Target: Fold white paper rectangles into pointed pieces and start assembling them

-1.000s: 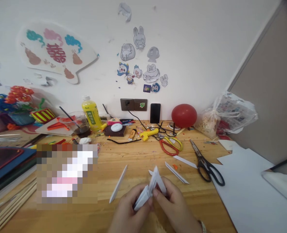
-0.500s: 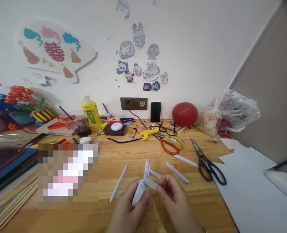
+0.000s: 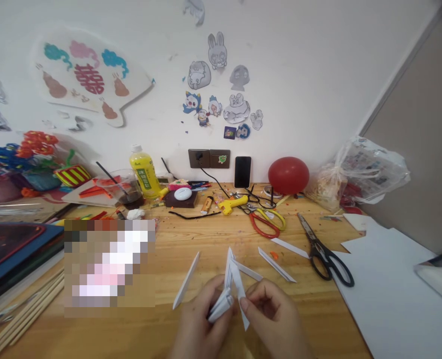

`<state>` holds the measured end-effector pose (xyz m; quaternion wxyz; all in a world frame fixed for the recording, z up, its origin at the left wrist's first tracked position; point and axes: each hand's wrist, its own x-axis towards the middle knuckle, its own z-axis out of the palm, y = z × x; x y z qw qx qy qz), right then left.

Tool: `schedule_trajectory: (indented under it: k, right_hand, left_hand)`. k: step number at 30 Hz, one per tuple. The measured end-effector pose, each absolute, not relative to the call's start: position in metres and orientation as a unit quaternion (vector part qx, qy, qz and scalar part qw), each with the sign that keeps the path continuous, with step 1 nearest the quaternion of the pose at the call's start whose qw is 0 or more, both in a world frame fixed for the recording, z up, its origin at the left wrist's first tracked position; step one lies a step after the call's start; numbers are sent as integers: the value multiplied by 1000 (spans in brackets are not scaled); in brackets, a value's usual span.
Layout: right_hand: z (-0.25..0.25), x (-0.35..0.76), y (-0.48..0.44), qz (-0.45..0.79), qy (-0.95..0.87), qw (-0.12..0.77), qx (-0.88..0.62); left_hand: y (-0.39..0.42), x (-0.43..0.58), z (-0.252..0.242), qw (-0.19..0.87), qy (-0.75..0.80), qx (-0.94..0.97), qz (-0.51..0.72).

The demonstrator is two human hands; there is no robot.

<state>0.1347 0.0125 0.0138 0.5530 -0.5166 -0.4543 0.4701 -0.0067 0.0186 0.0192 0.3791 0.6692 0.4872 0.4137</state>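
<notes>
My left hand (image 3: 200, 319) is closed around a folded white paper piece (image 3: 221, 305), whose narrow layered arm points up and away from me. Between thumb and fingers, my right hand (image 3: 277, 319) pinches a white paper strip (image 3: 239, 285) that slants down from the tip of that arm. Whether the strip is part of the folded piece I cannot tell. Left of my hands lies a pointed folded strip (image 3: 186, 281). Another folded strip (image 3: 277, 265) rests on the right, and a third strip (image 3: 251, 271) lies partly behind my right hand.
Black-handled scissors (image 3: 321, 254) lie to the right, beside large white paper sheets (image 3: 396, 284). Farther back are red-and-yellow-handled scissors (image 3: 268, 222), a yellow glue gun (image 3: 233, 204), a red balloon (image 3: 288, 175), a phone (image 3: 242, 172) and a yellow bottle (image 3: 145, 172). Wooden sticks (image 3: 37, 309) lie at left.
The strip in my right hand has swung from pointing right to slanting down toward me. The folded piece has turned in my left hand. The view has shifted slightly.
</notes>
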Motion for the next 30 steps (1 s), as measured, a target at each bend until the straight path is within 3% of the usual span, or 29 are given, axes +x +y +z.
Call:
schedule_trajectory:
  k: [13, 24, 30]
  right_hand:
    - [15, 136, 6, 458, -448, 602, -477]
    - [0, 143, 11, 428, -526, 538, -500]
    - [-1, 151, 12, 386, -584, 491, -519]
  left_hand:
    - [14, -2, 13, 365, 491, 674, 415]
    - [11, -6, -3, 290, 418, 753, 417]
    - [9, -3, 16, 393, 420, 732, 366]
